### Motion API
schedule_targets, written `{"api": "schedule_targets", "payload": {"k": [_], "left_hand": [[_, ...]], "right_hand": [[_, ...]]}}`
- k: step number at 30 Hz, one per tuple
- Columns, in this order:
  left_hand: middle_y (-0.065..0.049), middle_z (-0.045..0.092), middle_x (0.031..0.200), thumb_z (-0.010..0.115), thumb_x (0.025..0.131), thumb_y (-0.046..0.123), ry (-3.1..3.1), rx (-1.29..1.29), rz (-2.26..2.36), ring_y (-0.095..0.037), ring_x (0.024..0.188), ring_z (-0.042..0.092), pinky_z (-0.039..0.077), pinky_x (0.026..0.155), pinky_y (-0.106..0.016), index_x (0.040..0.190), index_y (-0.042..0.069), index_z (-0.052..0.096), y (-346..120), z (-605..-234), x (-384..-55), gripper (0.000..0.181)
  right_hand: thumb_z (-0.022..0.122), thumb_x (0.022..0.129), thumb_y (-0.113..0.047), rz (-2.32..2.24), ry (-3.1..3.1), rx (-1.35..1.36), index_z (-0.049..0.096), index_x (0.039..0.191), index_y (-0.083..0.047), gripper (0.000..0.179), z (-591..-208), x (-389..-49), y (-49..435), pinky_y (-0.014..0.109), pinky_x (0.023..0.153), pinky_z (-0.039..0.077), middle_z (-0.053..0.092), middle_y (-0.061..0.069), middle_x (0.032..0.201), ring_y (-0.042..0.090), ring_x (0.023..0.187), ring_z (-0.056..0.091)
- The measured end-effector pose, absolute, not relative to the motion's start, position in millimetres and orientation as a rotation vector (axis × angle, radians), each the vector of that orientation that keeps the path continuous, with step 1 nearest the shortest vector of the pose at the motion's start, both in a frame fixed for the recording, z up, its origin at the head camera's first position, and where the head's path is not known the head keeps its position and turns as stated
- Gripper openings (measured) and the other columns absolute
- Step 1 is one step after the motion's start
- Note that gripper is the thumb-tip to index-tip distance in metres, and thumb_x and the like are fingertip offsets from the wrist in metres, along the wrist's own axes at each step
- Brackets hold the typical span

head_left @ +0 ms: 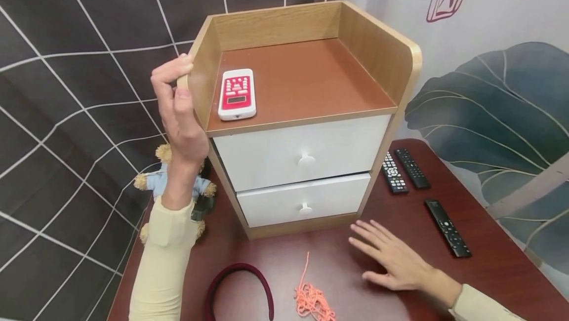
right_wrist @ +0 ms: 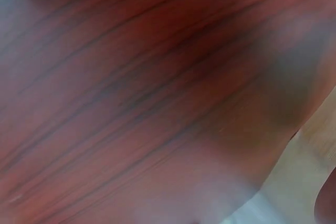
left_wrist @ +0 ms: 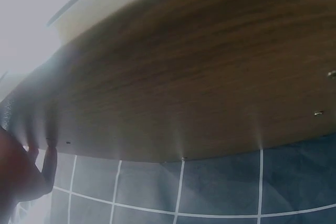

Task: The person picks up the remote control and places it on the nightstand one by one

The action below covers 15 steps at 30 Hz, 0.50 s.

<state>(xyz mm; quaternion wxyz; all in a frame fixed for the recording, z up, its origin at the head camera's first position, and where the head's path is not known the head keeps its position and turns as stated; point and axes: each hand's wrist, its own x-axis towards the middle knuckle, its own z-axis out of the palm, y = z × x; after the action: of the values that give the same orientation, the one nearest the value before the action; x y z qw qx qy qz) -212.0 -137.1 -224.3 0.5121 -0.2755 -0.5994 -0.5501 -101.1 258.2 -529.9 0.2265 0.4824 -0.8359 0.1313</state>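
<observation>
A small wooden cabinet (head_left: 371,49) with two white drawers stands on the dark red table. My left hand (head_left: 180,113) grips the front edge of its left side panel, fingers bent at the rim. In the left wrist view, bent fingers (left_wrist: 48,169) show beside the panel's brown outer face (left_wrist: 184,72). My right hand (head_left: 395,259) is spread palm down at the table, just right of the cabinet's front base. A white and red handheld device (head_left: 237,95) with buttons and a small screen lies on the cabinet's top shelf, near the left panel. Both drawers are closed.
Orange yarn (head_left: 312,302) and a dark red headband (head_left: 242,266) lie in front of the cabinet. Black remotes (head_left: 446,227) lie to its right. A teddy bear (head_left: 157,180) in blue sits behind my left forearm. A dark gridded curtain (head_left: 66,128) hangs at the left.
</observation>
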Motion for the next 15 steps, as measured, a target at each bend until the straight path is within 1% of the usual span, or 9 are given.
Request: {"api": "schedule_targets", "payload": {"k": [5, 8, 11, 15], "left_hand": [[-0.014, 0.056, 0.123, 0.035, 0.084, 0.028, -1.45, -0.668, -1.315, -0.023, 0.126, 0.05, 0.034, 0.114, -0.039, 0.112, -0.011, 0.051, -138.6, -225.4, -213.7, 0.051], [-0.013, 0.057, 0.123, 0.036, 0.084, 0.028, -1.437, -0.669, -1.321, -0.023, 0.125, 0.05, 0.034, 0.114, -0.04, 0.112, -0.011, 0.052, -138.8, -225.6, -213.6, 0.05], [-0.012, 0.057, 0.122, 0.036, 0.084, 0.027, -1.425, -0.673, -1.328, -0.024, 0.125, 0.05, 0.034, 0.114, -0.04, 0.111, -0.011, 0.052, -138.6, -225.4, -213.0, 0.049], [-0.014, 0.056, 0.122, 0.036, 0.085, 0.026, -1.407, -0.691, -1.338, -0.026, 0.125, 0.05, 0.033, 0.115, -0.041, 0.111, -0.012, 0.051, -137.1, -224.8, -213.7, 0.048]], "right_hand": [[0.054, 0.094, -0.055, 0.328, -2.44, 1.111, 0.05, 0.146, -0.007, 0.071, -529.5, -105.7, 293.1, 0.039, 0.126, 0.008, 0.047, 0.02, 0.15, 0.031, 0.147, 0.033], [0.059, 0.092, -0.053, 0.302, -2.515, 1.003, 0.051, 0.145, -0.007, 0.071, -529.5, -107.1, 312.7, 0.035, 0.126, 0.006, 0.045, 0.018, 0.152, 0.027, 0.15, 0.028], [0.067, 0.087, -0.05, 0.279, -2.577, 0.902, 0.052, 0.144, -0.008, 0.072, -531.6, -106.7, 329.5, 0.032, 0.126, 0.003, 0.043, 0.016, 0.153, 0.024, 0.151, 0.024], [0.07, 0.084, -0.048, 0.25, -2.602, 0.776, 0.05, 0.146, -0.009, 0.075, -536.3, -106.3, 347.5, 0.033, 0.126, 0.002, 0.044, 0.017, 0.151, 0.024, 0.151, 0.024]]}}
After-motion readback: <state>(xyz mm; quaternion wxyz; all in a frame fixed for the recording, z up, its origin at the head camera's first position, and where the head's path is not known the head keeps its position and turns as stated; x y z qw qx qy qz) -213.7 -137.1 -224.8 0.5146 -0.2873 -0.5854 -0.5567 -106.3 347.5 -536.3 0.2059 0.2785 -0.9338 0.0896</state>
